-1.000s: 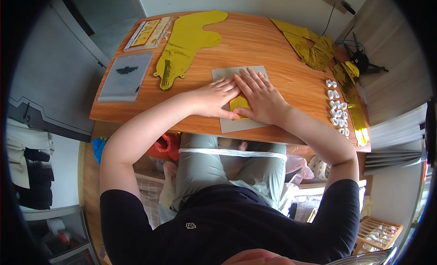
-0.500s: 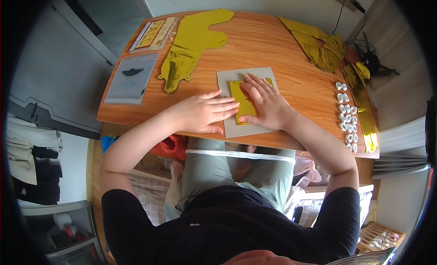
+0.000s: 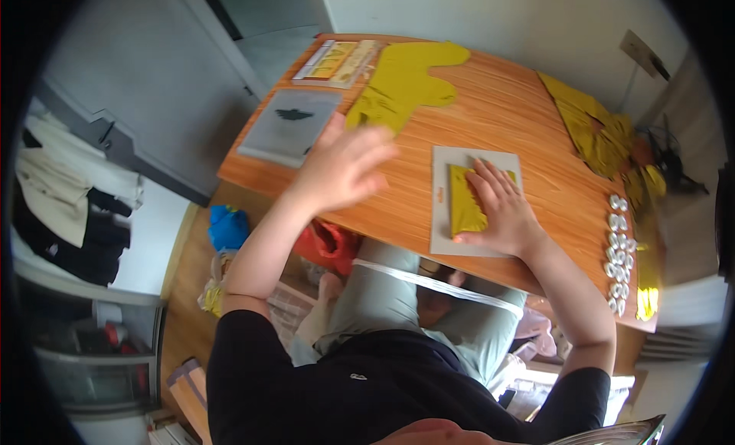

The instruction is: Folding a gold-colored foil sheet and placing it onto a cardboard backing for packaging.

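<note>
A folded piece of gold foil (image 3: 462, 200) lies on a grey board (image 3: 442, 231) near the table's front edge. My right hand (image 3: 501, 211) rests flat on the foil with its fingers stretched out, hiding part of it. Raised to the left of the board, my left hand (image 3: 344, 169) is open and empty, its fingers apart and smeared by motion. Just beyond that hand lies a flat, unfilled gold foil balloon (image 3: 413, 74), whose near end the hand partly covers. A translucent plastic sleeve (image 3: 279, 135) with a dark mark is beside the left hand.
At the table's far left is a flat package (image 3: 333, 62) with yellow contents. More gold foil (image 3: 589, 131) spreads along the right side. Several small white coils (image 3: 619, 246) stand in rows near the right edge. A red bag (image 3: 325, 246) sits below the table.
My left hand has lifted off the folded foil and moved left toward the plastic sleeve. My right hand stays on the foil. The whole view has shifted and tilted.
</note>
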Demonstrator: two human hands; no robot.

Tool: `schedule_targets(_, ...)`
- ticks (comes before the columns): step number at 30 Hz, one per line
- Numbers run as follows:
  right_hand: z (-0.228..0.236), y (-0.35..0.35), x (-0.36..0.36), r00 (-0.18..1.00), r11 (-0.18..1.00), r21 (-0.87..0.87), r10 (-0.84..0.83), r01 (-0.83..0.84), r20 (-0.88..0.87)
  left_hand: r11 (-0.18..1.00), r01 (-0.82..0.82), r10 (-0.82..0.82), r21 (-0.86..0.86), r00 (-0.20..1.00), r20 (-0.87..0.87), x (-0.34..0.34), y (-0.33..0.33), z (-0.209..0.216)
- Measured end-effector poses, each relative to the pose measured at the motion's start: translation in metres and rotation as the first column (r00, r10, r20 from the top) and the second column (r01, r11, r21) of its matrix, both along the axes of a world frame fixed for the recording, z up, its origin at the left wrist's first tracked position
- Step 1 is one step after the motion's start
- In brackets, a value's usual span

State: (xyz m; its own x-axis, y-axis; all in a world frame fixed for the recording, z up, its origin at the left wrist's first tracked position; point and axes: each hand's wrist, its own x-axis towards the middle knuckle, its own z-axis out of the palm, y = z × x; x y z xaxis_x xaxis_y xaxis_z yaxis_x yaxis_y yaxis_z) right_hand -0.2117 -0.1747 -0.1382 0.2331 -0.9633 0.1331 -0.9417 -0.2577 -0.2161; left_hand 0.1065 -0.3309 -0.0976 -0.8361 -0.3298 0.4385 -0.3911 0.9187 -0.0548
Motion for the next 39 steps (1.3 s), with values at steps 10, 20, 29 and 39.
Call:
schedule_targets(10,0.004,-0.004,0.005,0.999,0.999,0.033,-0.04,0.039,0.011,0.759,-0.557,0.519,0.337,0.83,0.203,0.163,-0.145,-0.032)
schedule_targets(20,0.0,-0.002,-0.006,0.992,0.99,-0.066,-0.124,0.123,-0.01,0.735,-0.622,0.571,0.27,0.783,0.246,0.159,-0.141,-0.037)
schedule_targets(29,-0.001,0.0,-0.005,0.991,0.99,-0.045,-0.133,0.134,0.03,0.701,-0.662,0.635,0.266,0.749,0.19,0.159,-0.147,-0.056)
schedule_targets(39,0.006,0.001,-0.004,0.988,0.988,-0.01,-0.152,0.152,0.027,0.703,-0.674,0.681,0.225,0.73,0.058,0.148,-0.142,-0.059)
